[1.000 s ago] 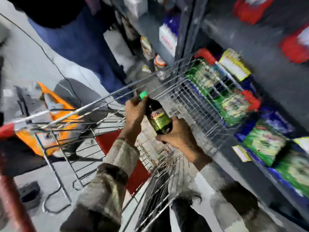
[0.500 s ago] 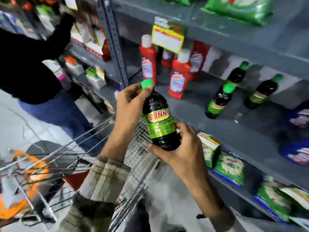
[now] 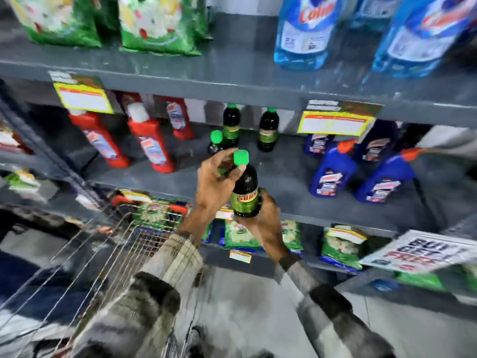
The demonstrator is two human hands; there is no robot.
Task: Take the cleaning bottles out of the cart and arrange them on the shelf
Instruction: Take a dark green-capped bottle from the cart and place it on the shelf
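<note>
I hold a dark bottle (image 3: 245, 195) with a green cap and green label upright in front of the grey middle shelf (image 3: 284, 174). My left hand (image 3: 215, 182) grips its neck and cap. My right hand (image 3: 265, 223) cups its base from below. Three matching dark bottles (image 3: 231, 127) stand at the back of that shelf, just beyond my hands. The wire cart (image 3: 124, 244) is at the lower left, its inside mostly hidden by my left sleeve.
Red bottles (image 3: 151, 143) stand left on the same shelf, blue bottles (image 3: 333, 171) right. Green packets (image 3: 157, 21) and blue liquid bottles (image 3: 304, 29) fill the shelf above. Packets (image 3: 340, 244) lie on the lower shelf. A white promo sign (image 3: 423, 251) juts out at right.
Both hands lifted the dark bottle out of the cart and up to the middle shelf. My view swung from the cart up to the shelves.
</note>
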